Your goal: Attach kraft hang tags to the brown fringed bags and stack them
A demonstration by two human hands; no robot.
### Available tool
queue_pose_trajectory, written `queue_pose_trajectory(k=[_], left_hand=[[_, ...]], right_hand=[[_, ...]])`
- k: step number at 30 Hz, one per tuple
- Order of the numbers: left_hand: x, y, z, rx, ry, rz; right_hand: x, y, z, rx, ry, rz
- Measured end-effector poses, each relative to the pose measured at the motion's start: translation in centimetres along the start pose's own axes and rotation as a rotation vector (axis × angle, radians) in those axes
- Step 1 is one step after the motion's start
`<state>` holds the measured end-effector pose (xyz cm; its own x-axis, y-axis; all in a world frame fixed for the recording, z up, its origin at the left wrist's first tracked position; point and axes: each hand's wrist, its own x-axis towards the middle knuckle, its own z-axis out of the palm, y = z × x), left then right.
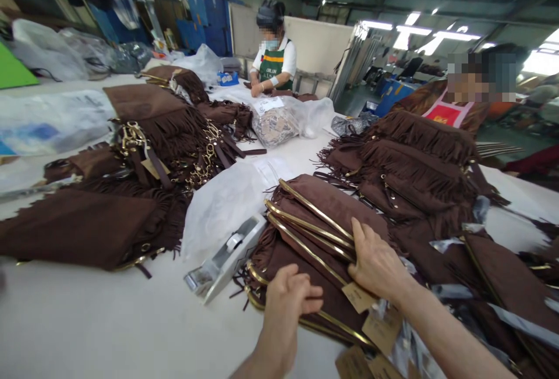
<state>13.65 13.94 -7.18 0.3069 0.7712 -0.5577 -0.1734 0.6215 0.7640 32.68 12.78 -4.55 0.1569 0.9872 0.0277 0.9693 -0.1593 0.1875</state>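
Observation:
A stack of brown suede-like bags with shiny gold metal frames lies at the table's front right. My right hand has its thumb and fingers around the right ends of the upper gold frames. Just above the lower bags hovers my left hand, fingers partly bent and apart, with nothing visible in them. Cardboard tags hang from the frames by my right wrist. Immediately left of the stack, a grey tape dispenser rests at a slant on the white table.
Fringed brown bags with gold chains pile up at left, and more fringed bags at right. A white plastic bag lies behind the dispenser. Across the table stands a co-worker in a green apron; another person is at right.

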Motion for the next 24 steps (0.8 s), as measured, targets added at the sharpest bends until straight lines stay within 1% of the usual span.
queue_pose_trajectory(k=[2,3,4,6,8,10,12,14,15,17,19,22,23,24], left_hand=[[2.0,2.5,1.9,-0.008,-0.043,-0.15],[3.0,3.3,2.5,0.025,-0.067,-0.205],[3.8,3.6,2.9,0.067,-0.082,-0.245],[5.1,3.6,3.3,0.128,-0.081,-0.291],[5.7,2.9,3.4,0.153,-0.047,-0.273],[5.7,2.2,3.2,0.163,-0.013,-0.227],[5.6,1.8,3.2,0.159,-0.004,-0.165],[5.5,1.7,3.6,0.15,-0.021,-0.093],[5.4,1.7,3.9,0.146,-0.035,-0.056],[5.0,2.0,4.8,0.141,-0.065,0.015],[3.9,2.3,5.6,0.14,-0.097,0.076],[0.8,2.0,6.0,0.172,-0.17,0.174],[-0.4,1.6,5.8,0.183,-0.19,0.191],[-1.5,1.0,5.2,0.173,-0.19,0.174]], right_hand=[[-0.2,-0.7,0.0,-0.045,0.037,0.058],[-0.3,-1.0,0.0,-0.063,0.053,0.068],[-0.5,-1.1,0.0,-0.073,0.065,0.07],[-0.8,-1.2,0.2,-0.068,0.096,0.067],[-1.2,-0.9,0.6,-0.031,0.162,0.086],[-1.5,-0.6,1.2,0.022,0.247,0.127],[-1.8,-0.4,1.9,0.069,0.305,0.138],[-2.2,-0.3,2.6,0.108,0.356,0.109],[-2.5,-0.2,2.9,0.126,0.397,0.091],[-3.2,0.2,3.3,0.151,0.519,0.069],[-4.2,0.9,3.3,0.155,0.645,0.063],[-6.3,2.0,2.2,0.138,0.743,0.06],[-7.1,2.2,1.7,0.137,0.752,0.052],[-8.0,2.3,1.3,0.136,0.746,0.036]])
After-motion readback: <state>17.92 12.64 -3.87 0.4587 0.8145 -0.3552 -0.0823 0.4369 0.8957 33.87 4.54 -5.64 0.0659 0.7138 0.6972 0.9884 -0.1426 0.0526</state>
